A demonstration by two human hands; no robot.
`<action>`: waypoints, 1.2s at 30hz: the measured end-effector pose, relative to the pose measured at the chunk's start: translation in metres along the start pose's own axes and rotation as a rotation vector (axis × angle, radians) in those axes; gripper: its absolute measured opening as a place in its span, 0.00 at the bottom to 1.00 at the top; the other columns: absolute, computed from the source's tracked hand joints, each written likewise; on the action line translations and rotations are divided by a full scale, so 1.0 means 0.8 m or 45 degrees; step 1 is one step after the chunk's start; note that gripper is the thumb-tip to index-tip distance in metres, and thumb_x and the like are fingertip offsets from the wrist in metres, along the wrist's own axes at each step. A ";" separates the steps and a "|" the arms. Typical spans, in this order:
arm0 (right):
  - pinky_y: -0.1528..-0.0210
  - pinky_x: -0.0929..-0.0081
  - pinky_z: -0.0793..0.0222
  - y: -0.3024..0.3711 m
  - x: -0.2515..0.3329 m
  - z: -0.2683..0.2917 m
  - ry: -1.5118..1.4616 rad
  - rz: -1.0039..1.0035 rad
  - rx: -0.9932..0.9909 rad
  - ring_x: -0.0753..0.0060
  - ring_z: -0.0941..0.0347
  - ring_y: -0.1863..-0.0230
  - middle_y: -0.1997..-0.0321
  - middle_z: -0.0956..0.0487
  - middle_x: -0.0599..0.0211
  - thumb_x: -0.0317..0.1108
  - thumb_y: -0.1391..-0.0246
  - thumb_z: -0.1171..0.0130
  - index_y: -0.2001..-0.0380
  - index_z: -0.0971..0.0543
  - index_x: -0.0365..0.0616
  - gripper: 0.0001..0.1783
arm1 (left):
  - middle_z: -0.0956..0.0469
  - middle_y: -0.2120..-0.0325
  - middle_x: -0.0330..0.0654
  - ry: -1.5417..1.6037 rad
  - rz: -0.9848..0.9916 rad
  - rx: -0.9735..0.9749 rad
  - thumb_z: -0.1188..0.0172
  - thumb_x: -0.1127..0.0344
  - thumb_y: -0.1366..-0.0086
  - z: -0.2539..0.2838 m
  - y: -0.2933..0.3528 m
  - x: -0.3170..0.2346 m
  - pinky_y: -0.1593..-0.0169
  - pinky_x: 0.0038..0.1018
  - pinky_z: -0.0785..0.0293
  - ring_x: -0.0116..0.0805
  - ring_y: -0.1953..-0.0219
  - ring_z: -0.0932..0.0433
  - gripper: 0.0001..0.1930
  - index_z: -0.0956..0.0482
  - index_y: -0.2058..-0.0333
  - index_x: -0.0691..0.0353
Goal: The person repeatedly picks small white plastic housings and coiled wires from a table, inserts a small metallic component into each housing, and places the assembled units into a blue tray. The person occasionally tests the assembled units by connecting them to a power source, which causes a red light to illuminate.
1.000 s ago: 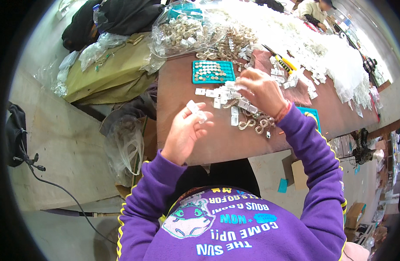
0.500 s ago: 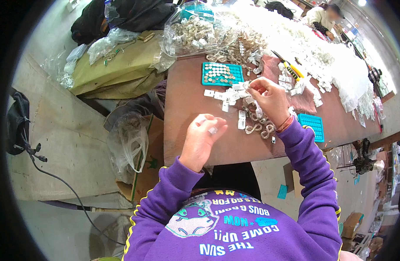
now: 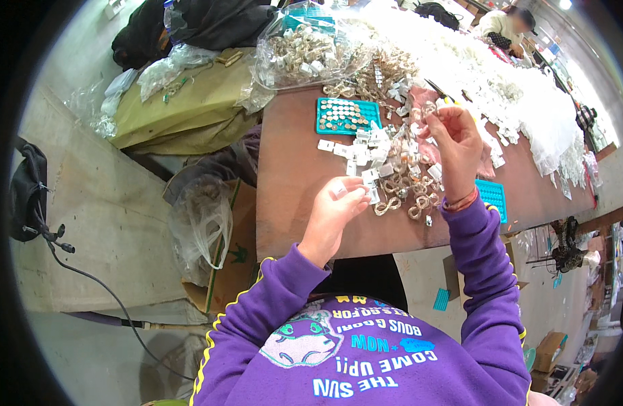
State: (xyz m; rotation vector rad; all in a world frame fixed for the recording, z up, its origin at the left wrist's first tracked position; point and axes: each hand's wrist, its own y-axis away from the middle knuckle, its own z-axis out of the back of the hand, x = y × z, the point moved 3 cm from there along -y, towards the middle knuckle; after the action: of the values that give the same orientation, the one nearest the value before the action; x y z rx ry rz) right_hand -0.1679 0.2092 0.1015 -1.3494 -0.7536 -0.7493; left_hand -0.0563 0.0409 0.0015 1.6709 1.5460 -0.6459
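Note:
My left hand point(image 3: 333, 215) is closed over the near part of the table, its fingers curled around a small white piece point(image 3: 338, 190), mostly covered by them. Raised above the pile, my right hand point(image 3: 455, 145) pinches a coiled beige cord point(image 3: 426, 109) between thumb and fingers. Between and beyond my hands lies a loose heap of beige coiled cords point(image 3: 411, 179) with white tags point(image 3: 357, 153). Left of the heap is a teal tray point(image 3: 333, 130) holding rows of small round pieces.
A second teal tray point(image 3: 491, 196) lies by my right wrist. Behind are a clear bag of tagged cords point(image 3: 305, 54), a pink cloth point(image 3: 487, 166) and a big white heap point(image 3: 460, 61). A person point(image 3: 504, 30) is at the far right. A cardboard box point(image 3: 240, 237) stands left of the table.
My right hand has moved right and up with a coiled cord at its fingertips. My left hand has shifted right, its fingers curling more. Cords and tags in the heap have spread.

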 end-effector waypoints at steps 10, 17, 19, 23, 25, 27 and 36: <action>0.60 0.80 0.24 -0.004 -0.030 0.003 -0.320 -0.660 0.266 0.75 0.21 0.66 0.61 0.19 0.59 0.27 0.40 0.44 0.61 0.27 0.41 0.05 | 0.23 0.57 0.43 0.065 0.037 0.043 0.43 0.67 0.33 0.003 -0.001 0.001 0.49 0.26 0.26 0.30 0.56 0.23 0.14 0.27 0.52 0.67; 0.58 0.74 0.25 0.055 -0.017 -0.023 -0.594 -0.525 0.336 0.69 0.20 0.61 0.59 0.19 0.54 0.24 0.40 0.45 0.64 0.31 0.43 0.05 | 0.22 0.59 0.43 0.470 0.005 0.120 0.44 0.61 0.30 0.003 0.011 -0.008 0.52 0.24 0.25 0.29 0.59 0.23 0.16 0.28 0.51 0.66; 0.56 0.74 0.24 0.072 -0.013 -0.029 -0.583 -0.501 0.364 0.67 0.20 0.59 0.60 0.19 0.55 0.19 0.42 0.45 0.63 0.30 0.40 0.07 | 0.22 0.59 0.42 0.493 -0.004 0.095 0.45 0.61 0.30 0.008 0.011 -0.012 0.53 0.23 0.24 0.28 0.59 0.23 0.15 0.28 0.51 0.66; 0.52 0.73 0.25 0.091 -0.010 -0.034 -0.625 -0.292 0.471 0.67 0.21 0.56 0.59 0.19 0.55 0.17 0.42 0.45 0.62 0.29 0.36 0.07 | 0.22 0.59 0.40 0.470 -0.083 0.050 0.46 0.61 0.30 0.014 0.014 -0.020 0.55 0.20 0.24 0.27 0.59 0.22 0.14 0.27 0.54 0.65; 0.51 0.73 0.25 0.097 -0.013 -0.032 -0.610 -0.281 0.451 0.67 0.21 0.55 0.59 0.20 0.56 0.17 0.43 0.45 0.62 0.28 0.36 0.07 | 0.22 0.60 0.40 0.427 -0.191 0.034 0.45 0.61 0.30 0.013 0.018 -0.025 0.54 0.21 0.24 0.28 0.58 0.22 0.13 0.26 0.54 0.65; 0.51 0.73 0.26 0.102 -0.016 -0.029 -0.597 -0.258 0.428 0.68 0.21 0.55 0.59 0.20 0.57 0.16 0.44 0.45 0.62 0.28 0.35 0.07 | 0.21 0.61 0.41 0.395 -0.261 0.005 0.44 0.63 0.30 0.009 0.024 -0.028 0.54 0.22 0.24 0.28 0.59 0.22 0.12 0.25 0.55 0.65; 0.46 0.72 0.29 0.114 -0.015 -0.024 -0.325 -0.086 0.535 0.66 0.24 0.50 0.53 0.22 0.53 0.13 0.51 0.46 0.59 0.27 0.36 0.15 | 0.20 0.63 0.42 0.097 -0.491 -0.082 0.42 0.70 0.33 0.002 0.030 -0.036 0.54 0.24 0.27 0.27 0.62 0.23 0.09 0.24 0.57 0.67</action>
State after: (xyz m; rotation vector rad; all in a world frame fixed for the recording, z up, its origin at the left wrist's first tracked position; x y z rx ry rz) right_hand -0.0986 0.1975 0.0395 -1.0483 -1.0969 -0.4395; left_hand -0.0365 0.0230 0.0278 1.3730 1.9464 -0.7249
